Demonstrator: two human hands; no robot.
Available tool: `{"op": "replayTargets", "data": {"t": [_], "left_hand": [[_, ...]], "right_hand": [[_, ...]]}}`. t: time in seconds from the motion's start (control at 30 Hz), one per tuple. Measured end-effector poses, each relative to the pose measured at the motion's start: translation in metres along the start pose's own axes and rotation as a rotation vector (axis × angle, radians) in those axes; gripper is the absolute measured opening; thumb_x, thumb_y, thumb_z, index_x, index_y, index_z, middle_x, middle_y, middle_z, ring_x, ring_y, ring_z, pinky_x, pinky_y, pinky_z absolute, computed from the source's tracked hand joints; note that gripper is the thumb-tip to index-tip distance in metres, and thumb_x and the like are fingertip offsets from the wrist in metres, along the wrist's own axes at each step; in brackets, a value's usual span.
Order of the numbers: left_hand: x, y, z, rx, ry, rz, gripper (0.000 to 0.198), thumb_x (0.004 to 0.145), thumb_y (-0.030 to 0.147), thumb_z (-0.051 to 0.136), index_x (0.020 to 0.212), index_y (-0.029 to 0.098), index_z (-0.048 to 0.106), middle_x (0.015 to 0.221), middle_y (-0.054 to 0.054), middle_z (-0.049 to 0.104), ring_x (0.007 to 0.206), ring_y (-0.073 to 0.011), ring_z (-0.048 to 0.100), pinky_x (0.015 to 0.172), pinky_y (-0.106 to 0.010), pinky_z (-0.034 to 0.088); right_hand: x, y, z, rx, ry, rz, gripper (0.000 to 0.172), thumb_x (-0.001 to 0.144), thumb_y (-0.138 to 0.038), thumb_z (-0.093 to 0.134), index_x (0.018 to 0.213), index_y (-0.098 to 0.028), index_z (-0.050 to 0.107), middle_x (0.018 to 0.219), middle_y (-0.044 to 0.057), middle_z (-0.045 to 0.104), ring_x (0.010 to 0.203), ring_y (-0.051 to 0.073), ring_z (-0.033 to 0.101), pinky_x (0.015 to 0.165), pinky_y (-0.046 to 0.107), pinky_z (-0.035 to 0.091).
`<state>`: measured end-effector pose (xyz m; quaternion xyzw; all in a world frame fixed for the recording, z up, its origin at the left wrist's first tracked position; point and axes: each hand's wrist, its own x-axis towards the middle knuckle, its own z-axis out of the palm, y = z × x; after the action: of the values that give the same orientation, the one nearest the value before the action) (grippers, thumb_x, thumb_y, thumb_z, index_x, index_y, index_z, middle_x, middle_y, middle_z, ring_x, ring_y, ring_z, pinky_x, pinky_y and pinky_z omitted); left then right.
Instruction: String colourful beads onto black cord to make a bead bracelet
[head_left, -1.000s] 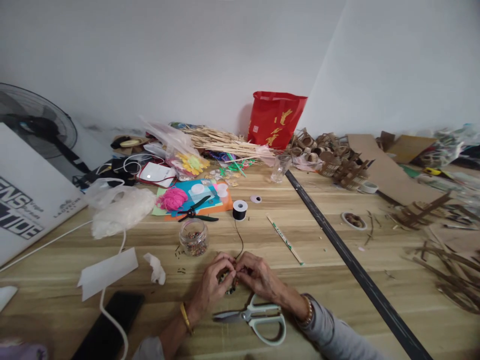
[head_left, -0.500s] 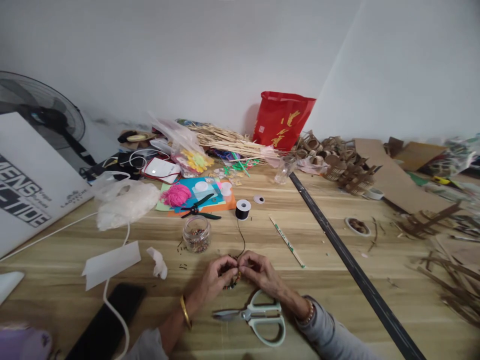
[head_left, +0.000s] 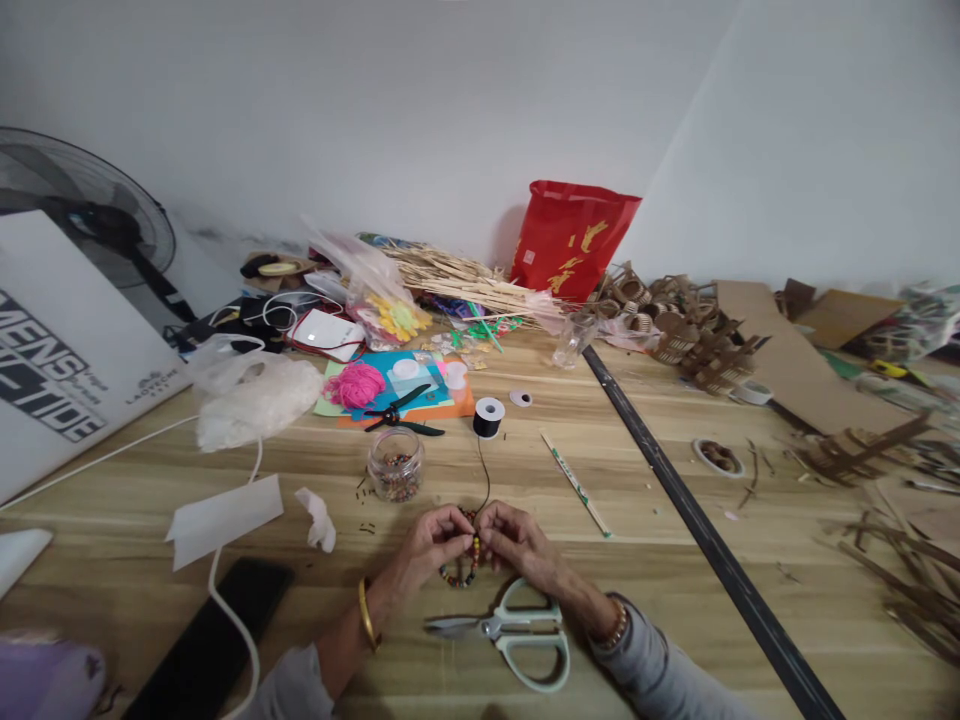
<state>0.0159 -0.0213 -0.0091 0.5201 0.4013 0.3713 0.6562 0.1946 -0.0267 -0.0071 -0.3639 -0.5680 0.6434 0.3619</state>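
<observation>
My left hand (head_left: 437,540) pinches a loop of colourful beads (head_left: 461,580) close to its top, where the string ends come together. Fingertips of my right hand (head_left: 520,540) are closed on the black cord (head_left: 486,475) at the same spot; the exact point of contact is hidden. That cord runs up to a white-ended spool (head_left: 488,418) standing upright. Below my hands lie scissors (head_left: 523,632) with pale green handles, blades pointing left. A clear jar of small beads (head_left: 395,467) stands beyond my left hand, with short dark bits beside it.
Pliers (head_left: 405,410) and pink yarn (head_left: 355,386) rest on coloured sheets behind the jar. A paper-wrapped stick (head_left: 576,484) lies to the right, before a long black strip (head_left: 675,490). A white cable (head_left: 225,600) crosses the left side near a dark flat object (head_left: 210,640).
The bead loop now hangs lower and shows more fully under my fingers. Both hands keep their pinch in nearly the same place. The view has shifted slightly.
</observation>
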Motion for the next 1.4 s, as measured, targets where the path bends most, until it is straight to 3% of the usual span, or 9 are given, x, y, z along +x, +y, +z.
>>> {"op": "replayTargets", "data": {"t": [0.37, 0.67, 0.9, 1.17, 1.4], "left_hand": [[-0.001, -0.001, 0.001, -0.032, -0.02, 0.008, 0.024, 0.072, 0.037, 0.069, 0.072, 0.014, 0.061, 0.062, 0.001, 0.06, 0.057, -0.0116, 0.052, 0.055, -0.023, 0.038], [-0.001, 0.0, -0.001, -0.12, -0.142, -0.012, 0.028, 0.072, 0.041, 0.07, 0.071, 0.015, 0.06, 0.062, 0.0, 0.061, 0.057, -0.0118, 0.054, 0.055, -0.023, 0.038], [-0.002, 0.0, 0.0, -0.152, -0.144, 0.0, 0.026, 0.071, 0.038, 0.071, 0.07, 0.014, 0.06, 0.062, 0.0, 0.063, 0.056, -0.0125, 0.056, 0.056, -0.023, 0.04], [-0.002, 0.003, 0.003, -0.041, -0.075, -0.004, 0.033, 0.068, 0.044, 0.074, 0.074, 0.013, 0.064, 0.063, -0.001, 0.064, 0.06, -0.0142, 0.059, 0.06, -0.025, 0.045], [-0.002, 0.006, 0.0, 0.011, -0.128, -0.01, 0.033, 0.066, 0.043, 0.077, 0.069, 0.013, 0.066, 0.062, -0.002, 0.067, 0.059, -0.0141, 0.06, 0.058, -0.024, 0.045]], "right_hand": [[-0.005, -0.002, 0.002, -0.217, -0.015, -0.121, 0.038, 0.09, -0.055, 0.047, 0.085, -0.017, 0.049, 0.064, -0.002, 0.05, 0.054, 0.01, 0.044, 0.051, 0.021, 0.034], [-0.008, -0.012, 0.003, -0.27, -0.071, -0.158, 0.035, 0.093, -0.053, 0.043, 0.084, -0.019, 0.045, 0.065, -0.003, 0.048, 0.056, 0.01, 0.042, 0.052, 0.022, 0.034], [-0.01, -0.017, 0.005, -0.343, -0.064, -0.237, 0.031, 0.096, -0.048, 0.039, 0.085, -0.02, 0.044, 0.068, -0.002, 0.049, 0.059, 0.012, 0.043, 0.055, 0.023, 0.035], [-0.01, -0.017, -0.001, -0.498, -0.082, -0.218, 0.028, 0.098, -0.043, 0.036, 0.089, -0.019, 0.047, 0.074, 0.0, 0.052, 0.063, 0.012, 0.045, 0.06, 0.023, 0.036], [-0.009, -0.018, -0.002, -0.347, -0.112, -0.137, 0.033, 0.095, -0.049, 0.043, 0.088, -0.017, 0.049, 0.068, -0.003, 0.05, 0.058, 0.009, 0.04, 0.053, 0.02, 0.032]]}}
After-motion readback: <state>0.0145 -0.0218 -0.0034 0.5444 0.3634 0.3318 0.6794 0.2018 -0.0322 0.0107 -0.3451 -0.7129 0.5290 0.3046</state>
